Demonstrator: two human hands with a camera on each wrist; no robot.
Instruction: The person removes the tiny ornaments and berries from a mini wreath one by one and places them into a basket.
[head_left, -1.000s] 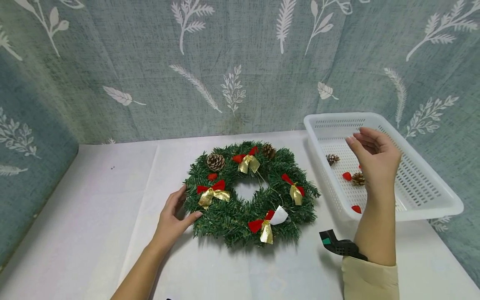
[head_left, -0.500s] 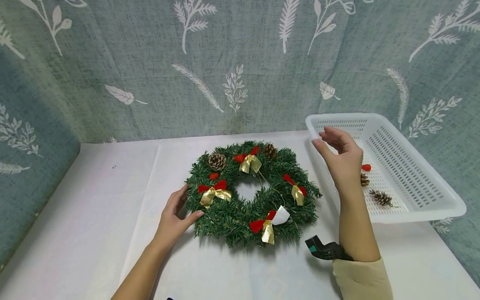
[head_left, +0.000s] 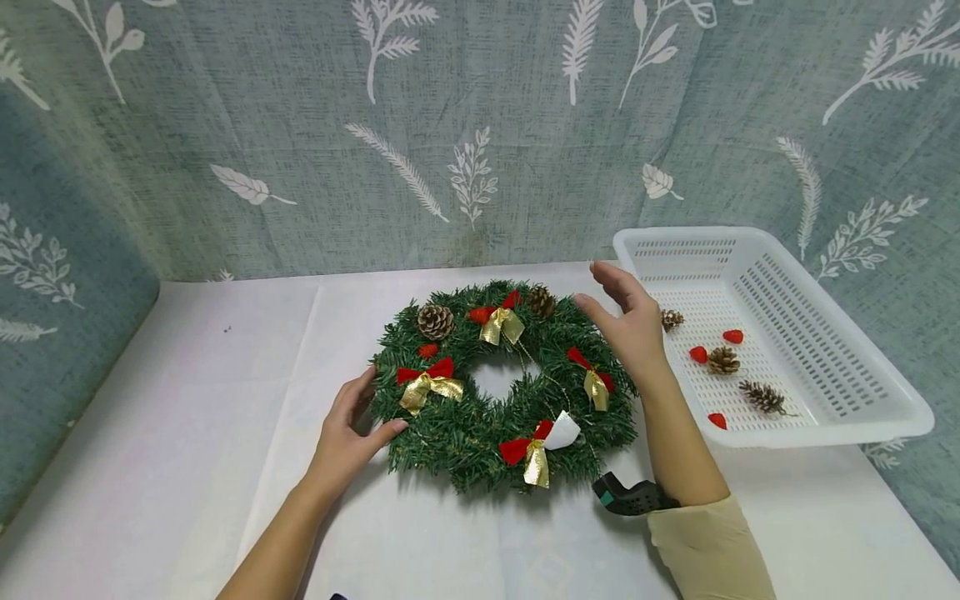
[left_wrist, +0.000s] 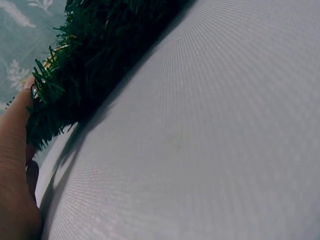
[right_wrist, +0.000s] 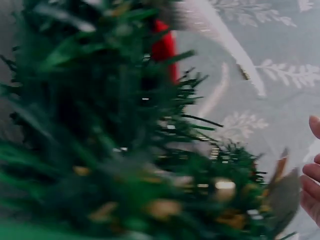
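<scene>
A green Christmas wreath (head_left: 465, 450) lies on the white-covered table, decorated with red and gold bows (head_left: 430, 385), pine cones (head_left: 435, 322) and small red berries (head_left: 427, 351). At its left rim my left hand (head_left: 341, 442) holds the edge, thumb on the near side and the other fingers farther back. The left wrist view shows that hand (left_wrist: 15, 150) against the dark green needles (left_wrist: 85, 75). My right hand (head_left: 633, 325) hovers over the wreath's right back part, fingers curved and thumb apart, nothing visible between them. Its fingertips (right_wrist: 312, 185) show at the right edge of the right wrist view.
A white perforated plastic basket (head_left: 832, 358) stands at the right, holding several pine cones (head_left: 763, 397) and red berries (head_left: 732, 336). Behind the table hangs a grey-green curtain (head_left: 300, 125) with a white leaf print.
My right hand has moved left from over the basket to the wreath's right side. The left hand and the wreath have stayed in place.
</scene>
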